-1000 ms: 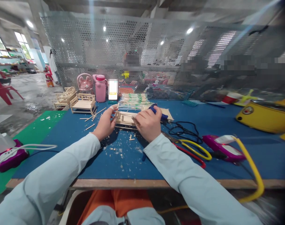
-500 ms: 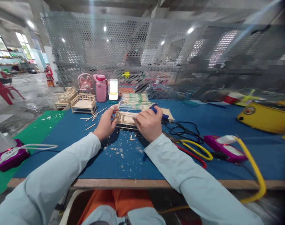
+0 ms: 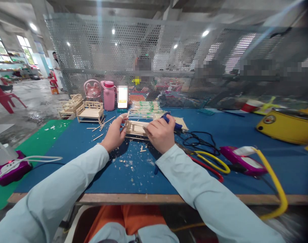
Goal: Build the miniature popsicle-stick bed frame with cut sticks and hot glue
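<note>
Between my hands, on the blue table (image 3: 143,179), sits a small wooden stick frame (image 3: 136,127). My left hand (image 3: 115,132) grips its left end with thumb and fingers. At the right end, my right hand (image 3: 161,131) is closed on the frame, its fingertips pressed together. A dark blue tool (image 3: 177,126) shows behind my right hand; how it is held is hidden. Loose sticks (image 3: 102,126) and small wood scraps (image 3: 143,149) lie nearby. A finished-looking miniature wooden bench (image 3: 90,112) stands to the left.
Behind are a pink bottle (image 3: 109,96), a lit phone (image 3: 122,97) and bagged sticks (image 3: 145,108). Right of my hands lie black cable (image 3: 201,140), yellow-and-red-handled cutters (image 3: 214,162), a purple power strip (image 3: 245,161) and a yellow pot (image 3: 286,126). Perforated metal screens the back.
A person has come into view in the far left background beside the screen. My hands and the wooden frame have hardly moved.
</note>
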A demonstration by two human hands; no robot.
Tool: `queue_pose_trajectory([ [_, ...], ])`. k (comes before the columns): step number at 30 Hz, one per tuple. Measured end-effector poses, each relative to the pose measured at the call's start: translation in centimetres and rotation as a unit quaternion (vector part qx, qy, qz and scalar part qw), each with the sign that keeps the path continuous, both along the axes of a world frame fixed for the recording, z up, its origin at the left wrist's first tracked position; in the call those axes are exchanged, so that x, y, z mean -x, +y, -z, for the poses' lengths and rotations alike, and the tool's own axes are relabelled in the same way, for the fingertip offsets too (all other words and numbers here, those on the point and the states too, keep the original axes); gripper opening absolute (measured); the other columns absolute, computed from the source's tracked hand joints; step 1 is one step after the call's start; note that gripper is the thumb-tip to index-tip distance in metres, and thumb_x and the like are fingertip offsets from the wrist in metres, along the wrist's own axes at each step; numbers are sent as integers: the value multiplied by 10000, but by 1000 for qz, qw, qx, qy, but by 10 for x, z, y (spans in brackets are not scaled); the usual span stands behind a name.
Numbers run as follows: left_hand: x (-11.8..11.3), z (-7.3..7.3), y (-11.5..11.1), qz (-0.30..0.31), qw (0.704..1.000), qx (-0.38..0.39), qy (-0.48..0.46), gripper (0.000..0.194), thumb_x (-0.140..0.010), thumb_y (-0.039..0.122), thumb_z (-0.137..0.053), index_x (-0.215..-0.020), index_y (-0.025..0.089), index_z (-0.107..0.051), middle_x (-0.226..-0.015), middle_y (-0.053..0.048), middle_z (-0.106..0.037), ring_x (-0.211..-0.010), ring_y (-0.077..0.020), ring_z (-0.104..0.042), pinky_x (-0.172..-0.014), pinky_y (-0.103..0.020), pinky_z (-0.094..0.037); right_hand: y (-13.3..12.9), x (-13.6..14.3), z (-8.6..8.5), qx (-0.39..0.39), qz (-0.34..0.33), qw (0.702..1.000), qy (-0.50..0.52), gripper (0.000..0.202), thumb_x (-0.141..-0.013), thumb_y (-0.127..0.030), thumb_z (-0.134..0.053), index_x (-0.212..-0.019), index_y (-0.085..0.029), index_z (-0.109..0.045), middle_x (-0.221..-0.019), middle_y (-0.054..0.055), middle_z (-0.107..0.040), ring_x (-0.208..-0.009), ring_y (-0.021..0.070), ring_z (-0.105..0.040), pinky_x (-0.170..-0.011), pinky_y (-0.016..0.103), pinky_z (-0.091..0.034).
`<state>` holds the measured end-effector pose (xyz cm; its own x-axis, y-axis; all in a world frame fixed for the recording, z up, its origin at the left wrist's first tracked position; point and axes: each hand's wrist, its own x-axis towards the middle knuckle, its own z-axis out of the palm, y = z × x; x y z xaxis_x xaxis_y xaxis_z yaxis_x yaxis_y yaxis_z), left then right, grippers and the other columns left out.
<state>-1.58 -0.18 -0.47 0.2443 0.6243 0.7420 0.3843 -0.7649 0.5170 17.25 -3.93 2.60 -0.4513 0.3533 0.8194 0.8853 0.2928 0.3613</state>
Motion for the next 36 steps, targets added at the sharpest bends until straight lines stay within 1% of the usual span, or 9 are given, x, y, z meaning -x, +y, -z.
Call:
queue_pose_trajectory([
  [3,1,-2,-3,-31,999,-40,20,495,-746,66,-474,-1227,154,-397,-1144,-129,-545,-991,-188,-528,-836,-355,-461,0,0,0,4,1,1000,2,244,-828,-206,-494,-607,-197,-598,-630,-10,-630,-705,149,-459,-946,397,-191],
  [7,1,-10,-18,-139,979,-145,42,410,-752,120,-512,-1161,116,-478,-1216,-156,-487,-1134,-246,-418,-972,-434,-356,-4,-4,-4,11,-9,1000,19,251,-838,-214,-491,-611,-199,-598,-657,-5,-647,-714,147,-474,-945,393,-190],
  [10,-3,-17,-33,-144,971,-175,74,342,-798,170,-498,-1134,111,-513,-1145,-136,-544,-1068,-227,-456,-952,-403,-372,-9,-8,-7,6,-35,999,24,245,-840,-220,-503,-613,-198,-594,-665,-6,-655,-714,142,-482,-941,388,-201],
  [19,-13,-17,-45,-103,962,-92,237,264,-894,253,-385,-885,137,-622,-799,-82,-654,-771,-189,-556,-712,-307,-435,-16,2,-4,9,-98,995,-9,242,-843,-165,-481,-631,-216,-586,-698,-30,-664,-719,120,-524,-945,367,-222],
  [22,-13,-16,-46,-102,962,-55,249,283,-895,252,-382,-779,152,-620,-717,-69,-633,-732,-174,-556,-675,-280,-423,-22,-9,-7,28,-108,993,37,131,-837,-230,-499,-775,-213,-613,-793,8,-679,-776,143,-557,-904,341,-306],
  [25,-14,-14,-46,-81,965,-24,247,271,-888,260,-396,-751,162,-608,-728,-62,-632,-734,-169,-554,-669,-268,-417,-40,-36,-10,55,-34,977,203,228,-826,-312,-495,-975,-166,-588,-879,72,-661,-816,178,-574,-770,302,-406],
  [27,-15,-12,-46,-62,968,-5,242,264,-883,256,-402,-740,162,-603,-755,-64,-639,-746,-172,-554,-680,-269,-417,-56,-58,-8,143,53,951,270,199,-820,-341,-476,-862,-187,-596,-824,56,-651,-718,172,-582,-685,287,-422],
  [31,-17,-8,-45,-30,978,39,205,231,-870,246,-419,-776,161,-612,-820,-72,-650,-797,-181,-555,-724,-280,-415,-79,-82,9,378,227,884,155,213,-766,-384,-526,-674,-200,-576,-657,42,-605,-611,193,-570,-555,284,-384],
  [36,-19,-11,-50,49,984,119,121,256,-860,263,-414,-725,153,-601,-732,-33,-623,-703,-148,-528,-677,-253,-396,-86,-74,33,318,263,910,45,176,-810,-255,-467,-701,-165,-571,-735,111,-602,-702,233,-573,-607,314,-385],
])
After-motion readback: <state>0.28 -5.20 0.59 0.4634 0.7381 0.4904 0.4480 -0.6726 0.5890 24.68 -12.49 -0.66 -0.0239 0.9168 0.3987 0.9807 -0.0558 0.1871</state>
